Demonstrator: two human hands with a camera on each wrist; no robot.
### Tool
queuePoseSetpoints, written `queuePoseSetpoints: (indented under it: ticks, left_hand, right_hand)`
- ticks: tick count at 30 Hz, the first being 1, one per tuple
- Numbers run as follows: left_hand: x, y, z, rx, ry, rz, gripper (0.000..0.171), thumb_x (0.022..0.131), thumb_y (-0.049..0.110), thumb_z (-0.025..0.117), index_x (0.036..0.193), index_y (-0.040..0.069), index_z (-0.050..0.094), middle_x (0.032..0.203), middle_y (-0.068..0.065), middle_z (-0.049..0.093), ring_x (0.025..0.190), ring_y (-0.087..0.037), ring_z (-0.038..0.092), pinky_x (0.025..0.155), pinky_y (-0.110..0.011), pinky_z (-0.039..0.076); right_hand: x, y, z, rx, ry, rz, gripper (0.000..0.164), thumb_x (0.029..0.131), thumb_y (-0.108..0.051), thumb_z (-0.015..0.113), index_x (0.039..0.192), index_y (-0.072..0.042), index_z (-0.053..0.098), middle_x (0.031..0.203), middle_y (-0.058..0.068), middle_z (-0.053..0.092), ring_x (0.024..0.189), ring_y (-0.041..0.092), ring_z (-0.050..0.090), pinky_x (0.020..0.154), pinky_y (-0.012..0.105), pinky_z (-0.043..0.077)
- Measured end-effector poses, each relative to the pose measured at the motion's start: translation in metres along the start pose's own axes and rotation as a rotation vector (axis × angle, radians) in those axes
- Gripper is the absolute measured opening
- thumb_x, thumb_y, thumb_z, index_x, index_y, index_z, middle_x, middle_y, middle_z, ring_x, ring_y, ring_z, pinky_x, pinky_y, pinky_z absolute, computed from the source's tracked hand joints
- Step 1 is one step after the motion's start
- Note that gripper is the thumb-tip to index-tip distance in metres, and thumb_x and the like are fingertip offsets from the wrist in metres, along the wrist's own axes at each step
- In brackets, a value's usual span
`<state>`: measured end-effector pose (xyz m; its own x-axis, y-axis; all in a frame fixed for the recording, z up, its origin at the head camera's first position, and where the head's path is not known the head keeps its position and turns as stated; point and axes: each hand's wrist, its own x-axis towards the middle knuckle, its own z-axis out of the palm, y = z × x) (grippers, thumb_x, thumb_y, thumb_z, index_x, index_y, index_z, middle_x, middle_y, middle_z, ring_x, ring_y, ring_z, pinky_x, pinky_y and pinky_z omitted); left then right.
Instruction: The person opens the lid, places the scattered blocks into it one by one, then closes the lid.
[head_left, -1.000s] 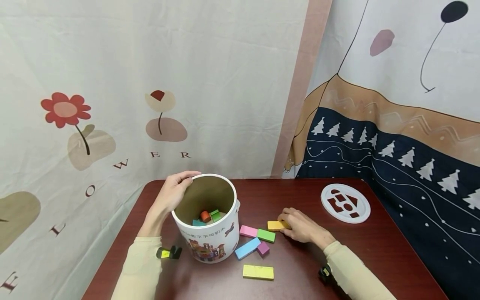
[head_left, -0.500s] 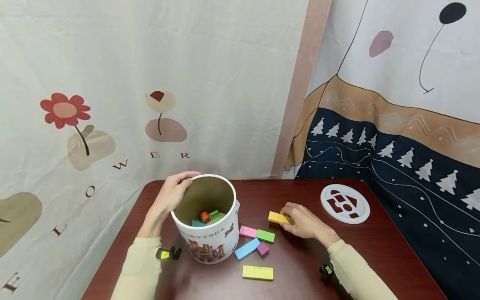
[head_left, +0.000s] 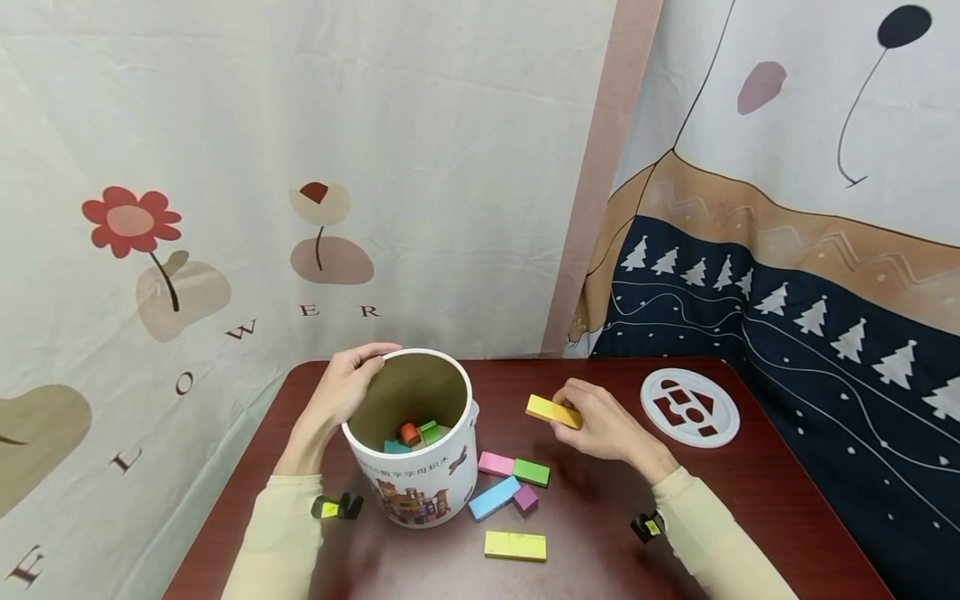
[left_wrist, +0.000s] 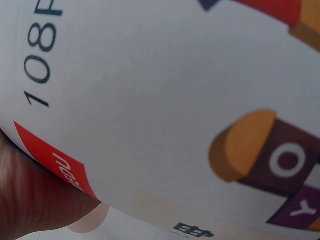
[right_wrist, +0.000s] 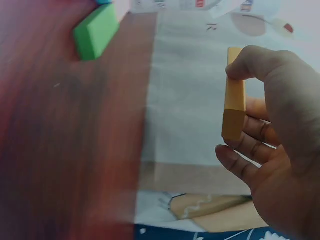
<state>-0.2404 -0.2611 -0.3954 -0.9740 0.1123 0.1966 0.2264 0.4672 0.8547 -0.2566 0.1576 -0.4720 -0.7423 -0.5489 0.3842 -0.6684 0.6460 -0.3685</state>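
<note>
My left hand (head_left: 348,385) grips the rim of a white printed bucket (head_left: 420,475) from its left side. The bucket leans toward me, and a few coloured blocks, among them an orange cylinder (head_left: 409,433), show at its bottom. In the left wrist view the bucket's printed wall (left_wrist: 140,100) fills the picture, with part of the hand at lower left. My right hand (head_left: 600,419) pinches a yellow-orange rectangular block (head_left: 551,411) above the table, right of the bucket. The right wrist view shows the thumb on one face of the block (right_wrist: 235,95) and fingers behind it.
Between the bucket and me lie pink (head_left: 496,463), green (head_left: 532,472), blue (head_left: 494,498) and purple (head_left: 526,499) blocks. Nearer the front are yellow pieces (head_left: 515,546) side by side. A white lid with shaped holes (head_left: 691,439) lies at the back right of the dark red table (head_left: 585,550).
My right hand has lifted the yellow-orange block off the table and moved it up and slightly left. The left hand and bucket have stayed in place.
</note>
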Motion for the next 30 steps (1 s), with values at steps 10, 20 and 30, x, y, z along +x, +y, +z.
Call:
queuePoseSetpoints:
  ticks: [10,20,30]
  left_hand:
    - [0.0,-0.001,-0.001,0.0,-0.001,-0.003,0.033,0.109,0.014,0.047,0.132,0.009,0.07,0.128,-0.012,0.069,0.11,-0.027,0.063,0.094,-0.05,0.047]
    - [0.0,0.0,-0.001,-0.001,0.0,-0.008,0.033,0.109,0.014,0.047,0.133,0.009,0.07,0.128,-0.012,0.069,0.11,-0.027,0.063,0.094,-0.049,0.047]
    - [0.0,0.0,0.0,0.004,0.001,-0.007,0.034,0.109,0.014,0.047,0.133,0.009,0.07,0.129,-0.012,0.068,0.11,-0.027,0.063,0.094,-0.049,0.047]
  right_hand:
    - [0.023,-0.026,-0.017,0.029,0.095,-0.12,0.026,0.079,-0.023,0.081,0.102,-0.016,0.069,0.089,-0.007,0.057,0.078,0.007,0.052,0.062,0.024,0.051]
    - [0.053,-0.062,-0.032,0.065,0.135,-0.208,0.024,0.08,-0.022,0.079,0.101,-0.014,0.07,0.089,-0.006,0.057,0.078,0.007,0.05,0.06,0.024,0.049]
    - [0.078,-0.091,-0.04,0.099,0.157,-0.306,0.02,0.083,-0.022,0.075,0.1,-0.013,0.069,0.087,-0.005,0.054,0.077,0.005,0.047,0.058,0.022,0.044]
